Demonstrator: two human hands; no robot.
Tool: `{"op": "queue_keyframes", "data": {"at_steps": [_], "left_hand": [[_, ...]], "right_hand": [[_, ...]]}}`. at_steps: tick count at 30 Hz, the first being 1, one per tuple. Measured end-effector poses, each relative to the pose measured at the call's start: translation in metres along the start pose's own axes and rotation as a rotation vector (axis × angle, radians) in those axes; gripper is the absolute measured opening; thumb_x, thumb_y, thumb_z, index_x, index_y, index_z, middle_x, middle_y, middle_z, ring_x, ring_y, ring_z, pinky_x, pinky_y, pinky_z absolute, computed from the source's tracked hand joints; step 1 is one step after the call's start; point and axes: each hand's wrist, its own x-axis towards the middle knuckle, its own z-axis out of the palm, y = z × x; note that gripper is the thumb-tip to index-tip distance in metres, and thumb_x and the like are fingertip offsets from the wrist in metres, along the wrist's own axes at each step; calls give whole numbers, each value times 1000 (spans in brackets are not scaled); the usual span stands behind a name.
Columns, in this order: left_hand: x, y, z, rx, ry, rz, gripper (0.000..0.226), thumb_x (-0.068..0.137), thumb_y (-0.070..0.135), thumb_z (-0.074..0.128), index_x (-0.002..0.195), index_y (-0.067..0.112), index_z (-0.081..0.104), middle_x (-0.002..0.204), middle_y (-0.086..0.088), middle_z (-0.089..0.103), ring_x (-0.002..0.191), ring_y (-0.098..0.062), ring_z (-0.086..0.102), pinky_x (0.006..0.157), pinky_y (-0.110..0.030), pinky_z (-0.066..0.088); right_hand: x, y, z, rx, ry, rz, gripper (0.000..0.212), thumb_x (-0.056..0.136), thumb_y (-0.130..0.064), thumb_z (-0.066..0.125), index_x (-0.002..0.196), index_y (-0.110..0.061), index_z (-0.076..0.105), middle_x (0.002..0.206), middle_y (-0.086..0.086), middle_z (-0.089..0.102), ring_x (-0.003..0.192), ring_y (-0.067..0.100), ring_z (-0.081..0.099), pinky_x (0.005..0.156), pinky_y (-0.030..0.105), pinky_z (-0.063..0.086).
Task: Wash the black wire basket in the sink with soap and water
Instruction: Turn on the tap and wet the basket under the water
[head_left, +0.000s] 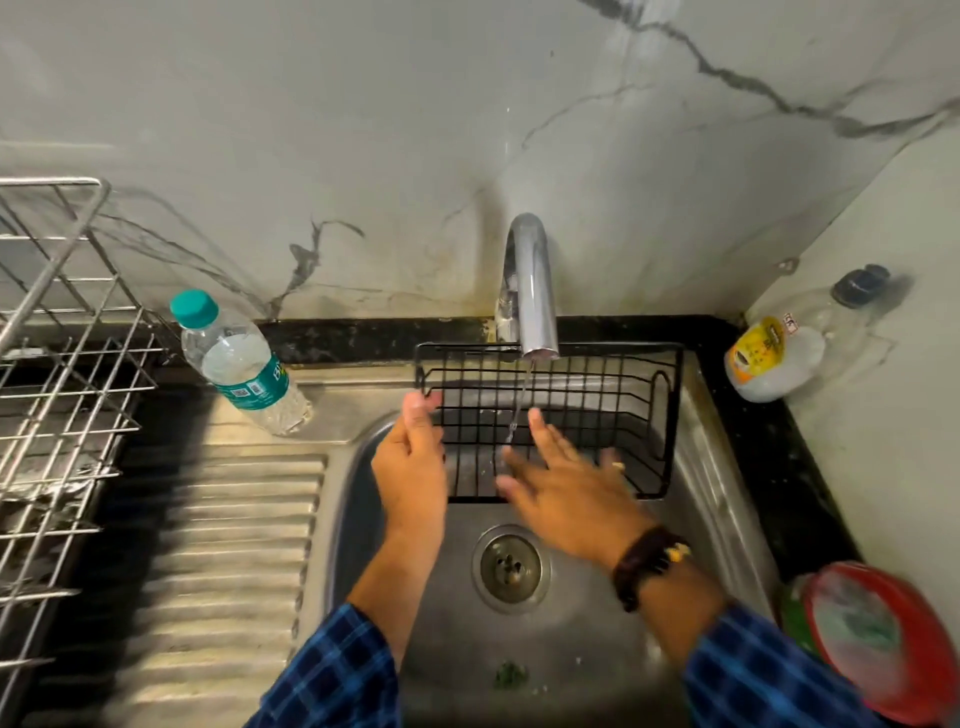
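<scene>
The black wire basket (613, 410) stands tilted in the steel sink (587, 623), under the chrome tap (532, 291). A thin stream of water (519, 410) falls from the spout through its wires. My left hand (413, 462) grips the basket's left rim. My right hand (566, 483) is spread flat, fingers apart, against the basket's front wires just below the stream; it is blurred. A round red soap dish (883, 649) with a green scrub pad sits at the right counter edge.
A water bottle (236, 364) with a teal cap stands on the ribbed steel drainboard (218, 571). A metal wire dish rack (57, 395) fills the left. A clear bottle (789, 348) with a yellow label lies in the right corner. The drain (511, 569) lies mid-sink.
</scene>
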Motion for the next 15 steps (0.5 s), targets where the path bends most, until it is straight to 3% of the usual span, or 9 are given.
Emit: {"op": "queue_keyframes", "data": {"at_steps": [2, 5, 8, 10, 12, 15], "left_hand": [[3, 3, -9, -86, -20, -34, 54, 83, 72, 43, 103, 31, 73, 101, 17, 74, 104, -16, 70, 91, -37, 56], [3, 7, -10, -137, -47, -8, 58, 85, 68, 42, 115, 28, 72, 120, 9, 72, 115, -15, 66, 98, -36, 53], [3, 4, 2, -119, -39, 35, 59, 93, 63, 41, 126, 22, 69, 124, 11, 70, 117, -13, 65, 105, -40, 50], [-1, 5, 11, -98, -55, 90, 52, 100, 52, 40, 128, 17, 68, 124, 11, 70, 117, -12, 66, 106, -42, 50], [-1, 10, 12, -111, -80, 144, 54, 101, 48, 40, 129, 11, 66, 125, 7, 70, 117, -15, 66, 105, -42, 50], [7, 23, -6, -188, -28, 148, 59, 93, 51, 40, 126, 10, 65, 124, 9, 70, 118, -21, 66, 106, -43, 50]], "right_hand": [[-12, 31, -8, -176, 121, -55, 70, 96, -66, -2, 154, -41, 27, 164, -17, -13, 153, 10, 0, 122, 58, 7], [-18, 39, -12, -215, 285, 24, 83, 93, -64, -9, 150, -29, 39, 166, -13, 3, 149, 17, 29, 117, 44, 31], [-11, -7, 2, -135, 176, 180, 78, 96, -65, 1, 156, -21, 24, 167, 11, 0, 150, 35, 21, 116, 61, 19], [-8, -45, 14, -160, 163, 140, 72, 100, -60, 10, 157, -16, 18, 163, 27, 8, 151, 41, 14, 116, 66, 14], [-9, -60, 12, -166, 232, 26, 69, 103, -53, 16, 157, -11, 21, 163, 23, 16, 151, 38, 18, 118, 59, 20], [-9, -26, 6, -172, 327, -156, 63, 103, -54, 15, 157, -24, 24, 164, 2, 25, 152, 22, 22, 121, 49, 21]]}}
